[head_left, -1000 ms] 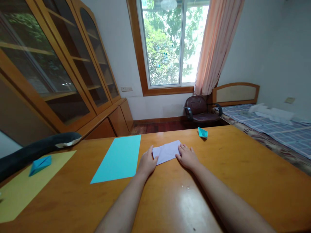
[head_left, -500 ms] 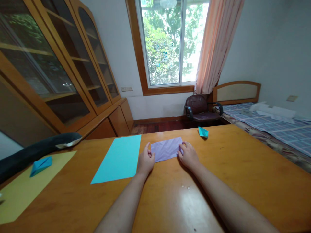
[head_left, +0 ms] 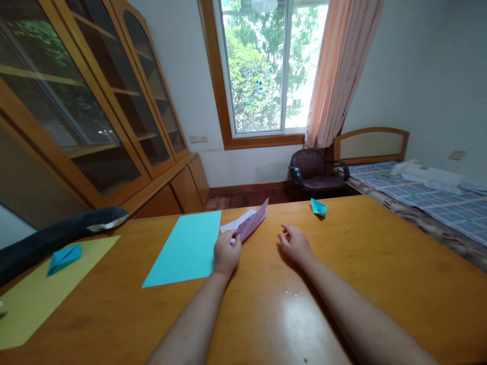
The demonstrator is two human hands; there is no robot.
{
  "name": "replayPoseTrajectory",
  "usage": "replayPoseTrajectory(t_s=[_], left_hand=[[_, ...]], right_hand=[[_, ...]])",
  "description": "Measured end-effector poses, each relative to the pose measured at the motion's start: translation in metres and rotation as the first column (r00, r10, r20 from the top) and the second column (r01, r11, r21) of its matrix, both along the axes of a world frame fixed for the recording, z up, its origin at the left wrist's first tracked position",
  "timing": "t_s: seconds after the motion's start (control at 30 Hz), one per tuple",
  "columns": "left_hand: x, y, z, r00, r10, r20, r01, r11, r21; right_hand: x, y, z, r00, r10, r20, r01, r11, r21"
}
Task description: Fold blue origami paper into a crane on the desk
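Observation:
A creased purple sheet of paper (head_left: 251, 223) is pinched at its near end by my left hand (head_left: 227, 252). Its folded layers stand apart, one flap lying to the left and another rising to the upper right. My right hand (head_left: 297, 244) is off the paper, to its right, with curved fingers apart and nothing in them. Under and beside my left wrist lies a flat turquoise sheet (head_left: 186, 248). Beyond my right hand, near the far table edge, sits a small folded turquoise paper piece (head_left: 318, 207).
On the left, a blue folded paper piece (head_left: 65, 258) rests on a yellow sheet (head_left: 49, 304), beside a dark cushioned object (head_left: 57, 233). The wooden table (head_left: 380, 263) ends before a brown armchair (head_left: 315, 172) and a bed (head_left: 429, 187). A glass-door cabinet (head_left: 114, 101) stands left.
My right hand has let go of the purple paper. In my left hand the paper has turned and its layers have opened out.

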State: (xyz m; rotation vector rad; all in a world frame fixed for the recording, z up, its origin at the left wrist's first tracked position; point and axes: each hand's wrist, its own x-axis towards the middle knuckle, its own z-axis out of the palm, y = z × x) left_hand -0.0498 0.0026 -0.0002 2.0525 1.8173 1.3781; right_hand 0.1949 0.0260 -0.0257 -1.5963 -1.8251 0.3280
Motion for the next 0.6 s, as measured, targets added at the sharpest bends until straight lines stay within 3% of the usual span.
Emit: replayPoseTrajectory(t_s=[0.2,0.33,0.6], left_hand=[[0.009,-0.009,0.007,0.946,-0.21,-0.248,0.195,0.977,-0.087],[0.017,-0.017,0.016,0.859,-0.366,-0.358,0.326,0.93,-0.168],[0.031,-0.024,0.019,0.728,-0.588,-0.353,0.48,0.804,-0.35]], right_hand=[[0.0,-0.002,0.004,0.989,0.0,-0.148,-0.007,0.999,-0.044],[-0.002,-0.004,0.007,0.968,0.091,-0.236,-0.105,0.993,-0.047],[-0.002,-0.001,0.005,0.95,0.228,-0.214,-0.239,0.971,-0.029]])
